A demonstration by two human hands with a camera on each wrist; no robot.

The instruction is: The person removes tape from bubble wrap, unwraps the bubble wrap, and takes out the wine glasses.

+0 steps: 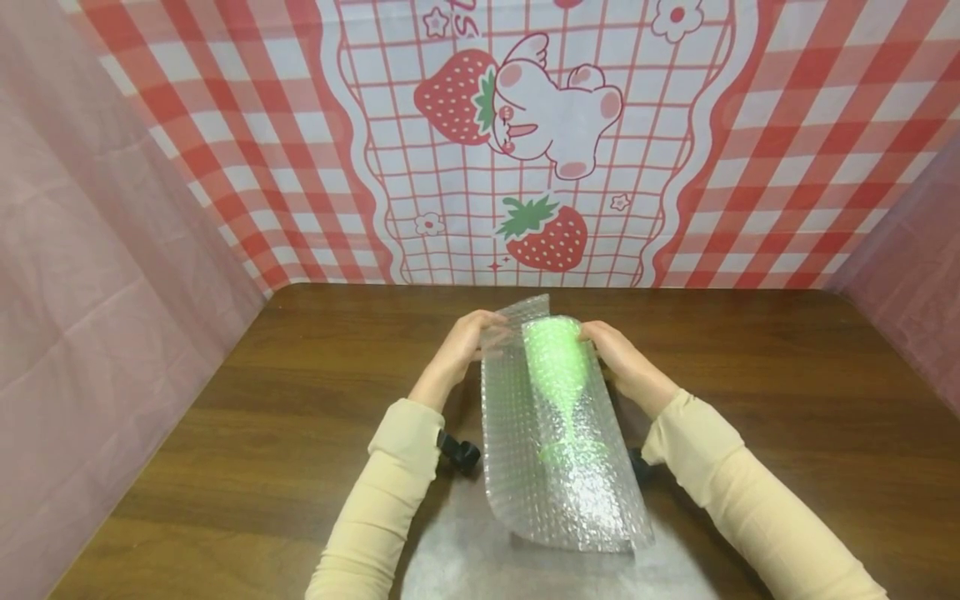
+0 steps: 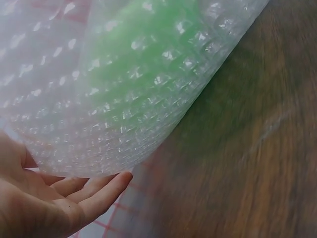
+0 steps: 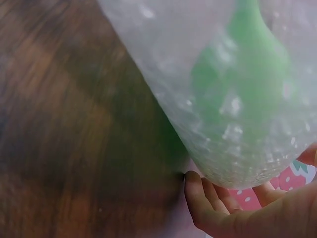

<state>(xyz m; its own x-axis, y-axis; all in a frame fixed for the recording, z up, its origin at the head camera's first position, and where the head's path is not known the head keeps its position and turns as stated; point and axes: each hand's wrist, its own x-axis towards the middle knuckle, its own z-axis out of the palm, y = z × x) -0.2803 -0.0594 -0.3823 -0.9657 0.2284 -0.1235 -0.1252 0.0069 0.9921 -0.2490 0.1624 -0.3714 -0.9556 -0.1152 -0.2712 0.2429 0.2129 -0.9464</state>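
Note:
A green stemmed goblet shows through a clear sheet of bubble wrap curled around it. The bowl lies toward the back, with the stem and foot nearer the front. My left hand holds the wrap's far left edge, its thumb partly hidden; in the left wrist view its fingers reach under that edge. On the other side my right hand grips the wrap beside the goblet's rim. The right wrist view has the fingers bent around the wrap's end, below the goblet's bowl.
A brown wooden table spreads beneath, with a greyish sheet-like surface at the near edge. Behind it hangs a red-and-white checked cloth with strawberries. Pink curtains close off both sides. Black wrist cameras sit by the cuffs.

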